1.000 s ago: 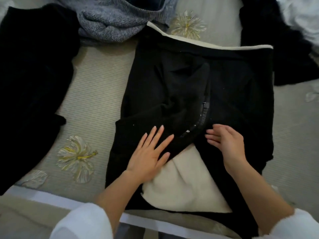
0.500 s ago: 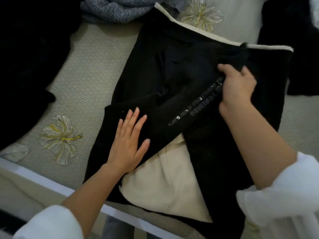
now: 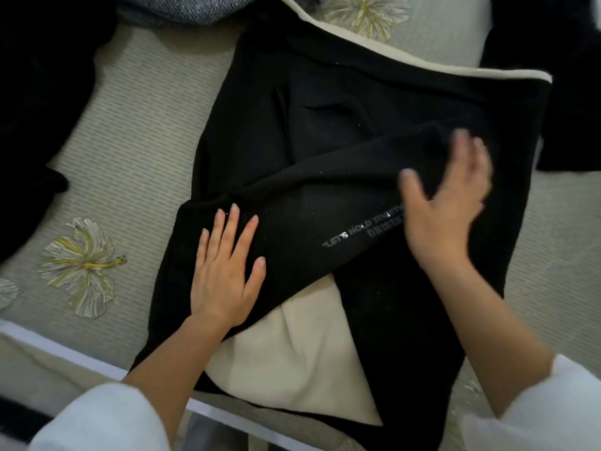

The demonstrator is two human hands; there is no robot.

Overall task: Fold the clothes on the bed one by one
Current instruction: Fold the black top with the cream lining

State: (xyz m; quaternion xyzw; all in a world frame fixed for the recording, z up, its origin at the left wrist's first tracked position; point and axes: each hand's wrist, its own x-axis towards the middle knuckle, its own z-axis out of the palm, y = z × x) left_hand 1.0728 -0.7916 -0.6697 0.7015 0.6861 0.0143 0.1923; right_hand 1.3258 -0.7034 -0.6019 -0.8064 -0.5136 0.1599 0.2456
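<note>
the bed (image 3: 136, 131) wears a pale, finely ribbed cover with embroidered flowers (image 3: 81, 265) stitched in cream and yellow. across its middle lies a black fleece-lined sweatshirt (image 3: 325, 151), matte and soft, roughly squared off, its cream lining (image 3: 292, 353) showing as a wedge near the bed's near edge and as a thin band along the far hem. a black garment (image 3: 39, 92) is heaped at the left, another black garment (image 3: 553, 76) at the right, and a grey knit sweater (image 3: 182, 11) at the top edge. one sleeve (image 3: 309, 203) is folded slantwise across the sweatshirt's body. the left hand (image 3: 224, 275) lies flat on the sleeve's lower end, fingers (image 3: 232, 222) straight and a little spread, grasping nothing. the right hand (image 3: 445, 203), blurred, is over the sleeve's upper part, fingers (image 3: 463, 151) released and splayed; whether they press the cloth cannot be told. small silver lettering (image 3: 357, 234) runs along the sleeve between the two hands.
</note>
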